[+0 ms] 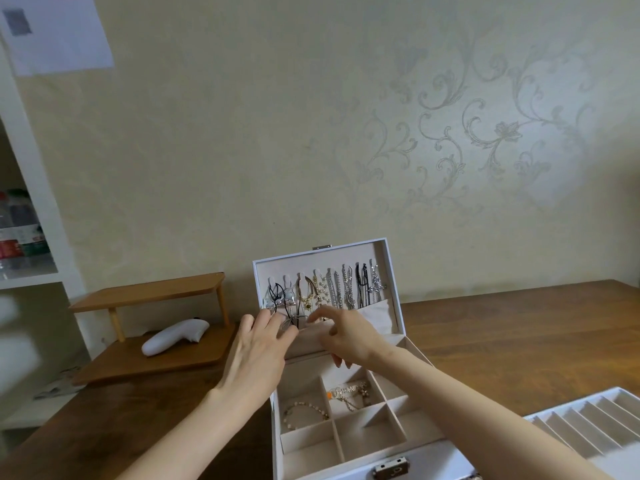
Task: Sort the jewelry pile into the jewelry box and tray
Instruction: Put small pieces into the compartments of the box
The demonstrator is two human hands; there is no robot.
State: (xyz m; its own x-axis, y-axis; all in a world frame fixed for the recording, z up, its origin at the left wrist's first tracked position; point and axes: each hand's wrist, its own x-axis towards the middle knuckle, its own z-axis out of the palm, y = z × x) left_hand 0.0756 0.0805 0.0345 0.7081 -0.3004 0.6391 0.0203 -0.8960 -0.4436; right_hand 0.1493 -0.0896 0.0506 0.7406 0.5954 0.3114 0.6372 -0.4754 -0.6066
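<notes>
**Hands.** The left hand [258,344] lies back-up with its fingers nearly straight. Its fingertips are at a black cord necklace [277,299] where the cord hangs to the fabric pocket [375,318]. The thumb is hidden, so a pinch cannot be confirmed. The right hand [348,337] is just beside the left hand, its index finger stretched toward it and its other fingers curled downward. Whether it holds anything cannot be told.

**Task items.** Both hands are at the upright lid [346,254] of the open jewelry box [443,459]. The box base sits directly beneath the wrists and forearms. Above the fingertips, a row of necklaces [341,289] hangs from hooks across the lid. Below the right hand, one compartment holds a tangle of gold chains [349,393]. Below the left wrist, a neighbouring compartment holds a beaded bracelet [306,412]. The right forearm crosses the box's right-hand compartments and hides part of them. The white slotted tray [588,420] lies beyond the right forearm, apart from the box.

**Surroundings.** All of this rests on a dark wooden worktop [519,341]. Outward of the left hand stands a two-tier wooden riser [149,292]. A white handheld device [175,336] lies on its lower board. Farther out are white shelving with bottles [20,230] and a paper sheet [59,32] on the wall.
</notes>
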